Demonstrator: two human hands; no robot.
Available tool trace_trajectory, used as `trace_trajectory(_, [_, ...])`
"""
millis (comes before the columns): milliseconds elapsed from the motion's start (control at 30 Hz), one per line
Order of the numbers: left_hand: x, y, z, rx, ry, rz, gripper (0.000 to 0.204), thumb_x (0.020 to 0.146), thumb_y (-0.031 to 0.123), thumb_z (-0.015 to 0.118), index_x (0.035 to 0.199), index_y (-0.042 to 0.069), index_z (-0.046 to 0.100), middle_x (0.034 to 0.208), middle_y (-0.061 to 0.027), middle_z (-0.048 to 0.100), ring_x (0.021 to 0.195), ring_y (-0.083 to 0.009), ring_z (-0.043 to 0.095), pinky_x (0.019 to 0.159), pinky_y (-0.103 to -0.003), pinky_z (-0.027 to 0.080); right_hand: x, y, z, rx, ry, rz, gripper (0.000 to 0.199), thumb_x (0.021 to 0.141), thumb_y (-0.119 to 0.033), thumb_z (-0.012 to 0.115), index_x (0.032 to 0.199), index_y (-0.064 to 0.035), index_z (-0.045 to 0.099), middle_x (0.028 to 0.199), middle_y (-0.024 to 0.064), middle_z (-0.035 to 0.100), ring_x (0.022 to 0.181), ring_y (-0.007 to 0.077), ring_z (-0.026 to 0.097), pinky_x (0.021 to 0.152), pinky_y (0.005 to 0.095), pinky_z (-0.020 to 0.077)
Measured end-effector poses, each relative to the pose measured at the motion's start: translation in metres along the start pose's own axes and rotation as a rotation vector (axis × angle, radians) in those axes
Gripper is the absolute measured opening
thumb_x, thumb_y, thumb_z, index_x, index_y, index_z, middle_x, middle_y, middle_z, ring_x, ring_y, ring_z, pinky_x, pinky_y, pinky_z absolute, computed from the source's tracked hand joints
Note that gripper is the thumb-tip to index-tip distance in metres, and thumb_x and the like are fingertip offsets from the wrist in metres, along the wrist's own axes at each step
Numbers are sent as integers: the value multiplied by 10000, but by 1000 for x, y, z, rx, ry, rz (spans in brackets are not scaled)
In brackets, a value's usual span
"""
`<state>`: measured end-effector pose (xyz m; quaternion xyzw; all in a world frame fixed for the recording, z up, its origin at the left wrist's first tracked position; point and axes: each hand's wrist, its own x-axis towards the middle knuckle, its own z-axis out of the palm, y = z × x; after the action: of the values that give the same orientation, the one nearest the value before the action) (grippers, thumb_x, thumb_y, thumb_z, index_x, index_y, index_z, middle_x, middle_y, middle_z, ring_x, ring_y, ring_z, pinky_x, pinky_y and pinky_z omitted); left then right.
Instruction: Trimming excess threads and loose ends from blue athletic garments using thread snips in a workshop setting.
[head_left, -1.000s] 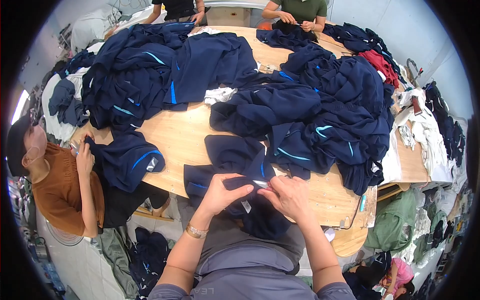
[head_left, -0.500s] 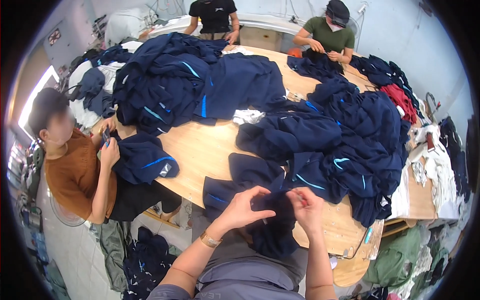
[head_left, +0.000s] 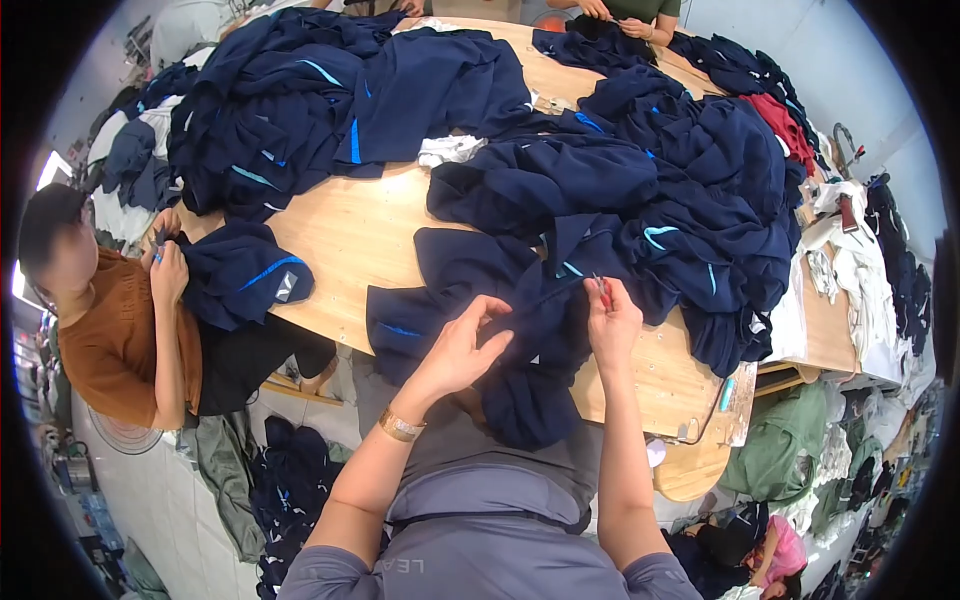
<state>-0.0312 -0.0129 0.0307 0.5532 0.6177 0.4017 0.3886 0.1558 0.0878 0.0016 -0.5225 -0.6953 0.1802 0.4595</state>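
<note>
A navy garment [head_left: 530,395] with a bright blue strip hangs over the near table edge onto my lap. Just above its cloth is my left hand [head_left: 466,345], thumb and fingers apart and nothing visible between them. A gold-coloured band circles that wrist. In my right hand [head_left: 615,325] is a pair of small red-handled thread snips [head_left: 603,290], the tips pointing up and away from me. Fingers wrap the handles, hiding part of them. Behind both hands rises a heap of navy garments [head_left: 690,190] with light blue trim.
The wooden table [head_left: 360,220] also bears a large navy pile [head_left: 290,110] and a white cloth [head_left: 450,150]. A person in a brown top [head_left: 130,320] handles a navy garment at left. Others work at the far side. A turquoise tool [head_left: 727,393] lies near the right corner.
The view has tipped downward, so the table appears higher. My left hand has come off the dark cloth and its fingers have spread. My right hand with the snips has moved away from the cloth.
</note>
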Motion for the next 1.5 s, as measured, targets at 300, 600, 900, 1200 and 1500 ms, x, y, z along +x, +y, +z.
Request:
trace_trajectory(300, [14, -42, 5, -695, 179, -305, 423, 882, 293, 564, 1226, 69, 461, 981, -55, 567, 928, -109, 532, 816, -228, 408, -6, 7, 14, 284, -60, 224, 230, 844, -173, 611, 990, 4, 590, 707, 84, 630, 596, 131, 604, 577, 247, 467])
trace_trajectory(600, [-5, -63, 12, -382, 403, -160, 379, 886, 192, 555, 1216, 23, 480, 1124, -114, 549, 939, -107, 531, 777, -236, 429, -49, -24, 13, 463, -283, 378, 122, 843, -114, 616, 871, 5, 614, 648, -44, 541, 593, 7, 428, 519, 164, 355])
trace_trajectory(900, [-17, -38, 30, 274, 489, -51, 537, 783, 373, 643, 1125, -14, 494, 923, -161, 555, 814, -259, 556, 732, -345, 460, -68, -37, 29, 599, -429, 426, 129, 865, -93, 562, 929, 6, 613, 640, -11, 538, 530, 60, 502, 502, 199, 398])
trace_trajectory(1200, [0, -44, 32, -111, 445, -114, 539, 735, 272, 701, 1145, -5, 486, 1020, -195, 580, 922, -298, 575, 791, -354, 457, -51, -35, 18, 806, -366, 465, 194, 884, -153, 558, 929, 25, 619, 636, 21, 573, 543, 74, 533, 525, 192, 406])
trace_trajectory(1500, [-24, 4, 32, -25, 355, 297, 656, 620, 69, 786, 1166, 26, 425, 1019, -92, 526, 910, -164, 529, 787, -288, 441, -54, -53, 8, 965, -336, 675, 182, 818, -151, 660, 892, -4, 582, 619, -24, 533, 464, 39, 446, 417, 179, 330])
